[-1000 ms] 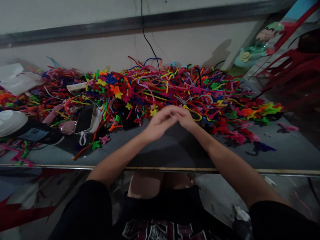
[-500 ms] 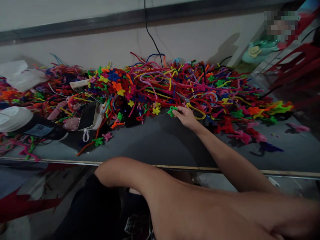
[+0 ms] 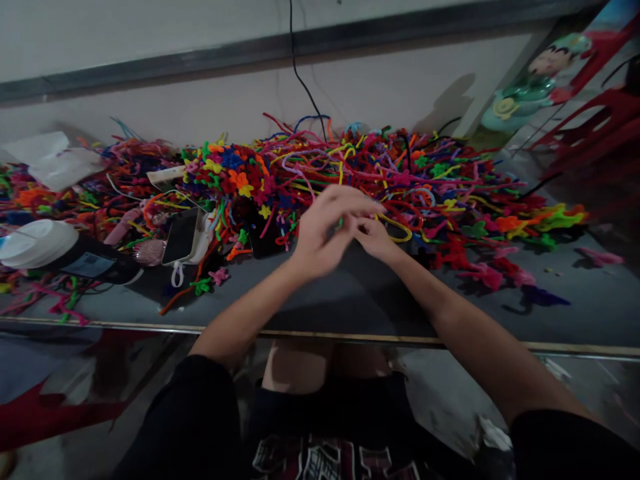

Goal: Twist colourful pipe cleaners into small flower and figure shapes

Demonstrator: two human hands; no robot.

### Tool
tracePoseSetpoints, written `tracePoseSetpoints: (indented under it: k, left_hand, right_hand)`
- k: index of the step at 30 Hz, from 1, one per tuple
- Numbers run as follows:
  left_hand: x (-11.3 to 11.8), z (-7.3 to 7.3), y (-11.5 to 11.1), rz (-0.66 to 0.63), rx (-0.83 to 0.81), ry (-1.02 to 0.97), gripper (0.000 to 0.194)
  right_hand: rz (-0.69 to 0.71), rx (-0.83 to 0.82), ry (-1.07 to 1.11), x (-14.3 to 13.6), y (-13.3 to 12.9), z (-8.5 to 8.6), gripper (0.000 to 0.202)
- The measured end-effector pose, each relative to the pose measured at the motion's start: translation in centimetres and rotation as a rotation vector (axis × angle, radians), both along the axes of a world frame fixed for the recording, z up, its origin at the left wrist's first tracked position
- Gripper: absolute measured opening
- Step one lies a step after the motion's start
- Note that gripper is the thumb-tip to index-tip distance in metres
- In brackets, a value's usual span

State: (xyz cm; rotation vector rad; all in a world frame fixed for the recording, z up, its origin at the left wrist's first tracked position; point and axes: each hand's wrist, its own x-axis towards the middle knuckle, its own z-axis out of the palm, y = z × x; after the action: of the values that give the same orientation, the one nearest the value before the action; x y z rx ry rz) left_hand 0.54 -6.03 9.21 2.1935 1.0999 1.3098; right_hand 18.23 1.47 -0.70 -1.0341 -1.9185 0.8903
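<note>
My left hand [image 3: 327, 230] is raised over the table, fingers stretched out and apart, arching toward my right hand. It is slightly blurred, and I see nothing held in it. Close beside it, my right hand [image 3: 376, 239] pinches a small green pipe-cleaner flower [image 3: 341, 222], mostly hidden behind the left hand. Just behind my right hand lie scissors with a yellow handle [image 3: 404, 235], their blades covered from view. A wide heap of coloured pipe cleaners [image 3: 300, 160] stretches along the wall behind both hands.
On the left are a phone [image 3: 181, 237], a pink hairbrush [image 3: 150, 253] and a lidded cup [image 3: 40, 243] lying on its side. Finished-looking flowers [image 3: 243, 177] cluster left of centre. Pink pieces [image 3: 483, 275] lie at right. The table's front edge [image 3: 350, 337] runs before me.
My left arm, which lay across my body toward the right, has swung back, and the left hand has come up to my right hand. The right hand stays in nearly the same place.
</note>
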Motion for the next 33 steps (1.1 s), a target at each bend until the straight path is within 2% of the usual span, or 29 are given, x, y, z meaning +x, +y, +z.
tracePoseSetpoints:
  k: [2,5,7,9,14,18,21,25,29,33]
  left_hand:
    - [-1.0,-1.9,3.2,0.04,0.163,0.066,0.033]
    - [-2.8,-5.8,6.9,-0.047,0.179,0.382,0.038]
    - [-3.5,-7.6,7.9,-0.082,0.197,0.49,0.038]
    - [-3.6,-8.3,7.9,-0.101,0.241,0.52,0.036]
    - [-3.0,-7.5,7.1,-0.144,0.318,0.511,0.029]
    - [-3.4,-6.9,7.1,-0.199,0.277,0.502,0.024]
    - [-3.6,-6.8,7.1,-0.217,0.264,0.526,0.023]
    - [-3.4,-7.1,7.2,-0.212,0.333,0.632,0.026]
    - [-3.0,-7.1,7.3,-0.218,0.389,0.776,0.025]
    - [-2.3,-6.8,6.5,-0.199,0.346,0.751,0.02]
  right_hand:
    - [0.011,-0.037,0.031,0.1,0.1,0.0,0.04]
    - [0.062,-0.098,0.086,0.3,0.2,0.2,0.036]
    - [0.112,-0.118,0.097,0.4,0.2,0.3,0.035]
    - [0.157,-0.134,0.084,0.5,0.2,0.5,0.034]
    - [0.223,-0.139,0.009,0.9,0.2,0.6,0.031]
    - [0.233,-0.098,-0.048,1.1,0.4,0.5,0.028]
    - [0.246,-0.094,-0.07,1.2,0.5,0.4,0.028]
    - [0.255,-0.067,-0.125,1.2,0.4,0.4,0.027]
    - [0.244,0.009,-0.186,1.2,0.3,0.5,0.026]
    - [0.183,0.193,-0.277,1.1,-0.3,1.2,0.023]
